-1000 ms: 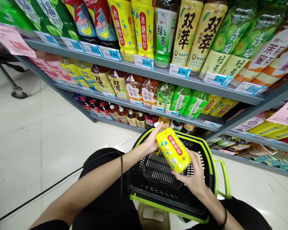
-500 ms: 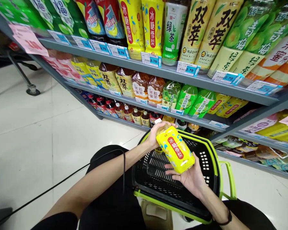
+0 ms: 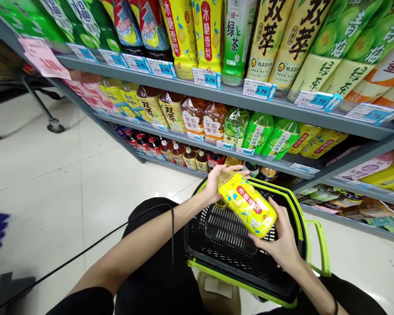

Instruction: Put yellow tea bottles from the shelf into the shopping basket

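Observation:
A yellow drink bottle (image 3: 246,203) with a red label panel lies tilted between my two hands. My left hand (image 3: 214,183) is closed round its neck end, with some fingers stretched over the top; the cap is hidden. At the base end, my right hand (image 3: 280,236) grips the bottle between thumb and fingers. Beneath it stands a black shopping basket (image 3: 230,267) with lime-green rims. Part of another yellow item shows inside the basket near my left hand, too covered to name.
Grey shelves (image 3: 282,111) hold rows of bottled drinks with price tags ahead of me. The basket's green handle (image 3: 321,249) sticks out at right. A black cable (image 3: 68,262) crosses on the left. A wheeled cart (image 3: 54,124) stands at far left on the pale floor.
The bottle has rolled about its length, so its label faces differently. My right hand has moved from under the base, fingers spread, to gripping its end. The view has shifted slightly.

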